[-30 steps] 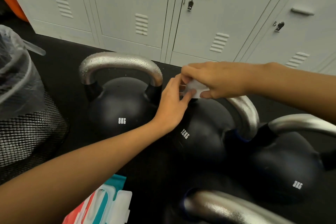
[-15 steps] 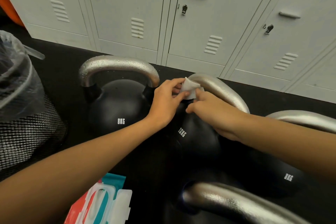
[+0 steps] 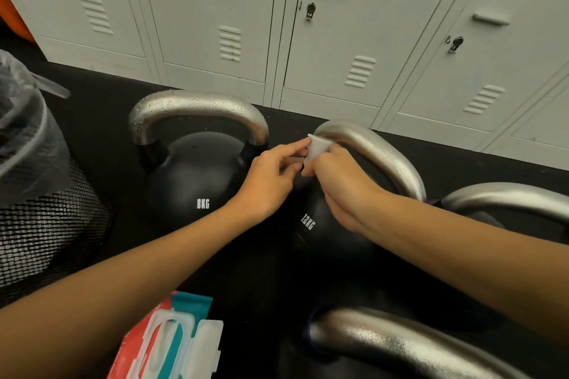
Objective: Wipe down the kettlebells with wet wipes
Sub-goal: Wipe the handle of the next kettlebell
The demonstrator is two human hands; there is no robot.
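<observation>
Both hands pinch wipe (image 3: pixel 317 149) at 12KG kettlebell handle (image 3: pixel 374 148): left hand (image 3: pixel 271 175) steadies, right hand (image 3: pixel 335 175) regrips, likely refolding.

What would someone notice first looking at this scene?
Two hands meet mid-frame, the left hand and right hand both pinching a small white wipe against the silver handle of the 12KG kettlebell. Left of it stands the 8KG kettlebell, its handle beaded with droplets, before grey lockers.

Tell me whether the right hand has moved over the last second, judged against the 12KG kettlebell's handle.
Yes. The right hand came from above and across the black 12KG kettlebell's silver handle down to its near side, and now pinches the white wipe at the handle's left end.
</observation>
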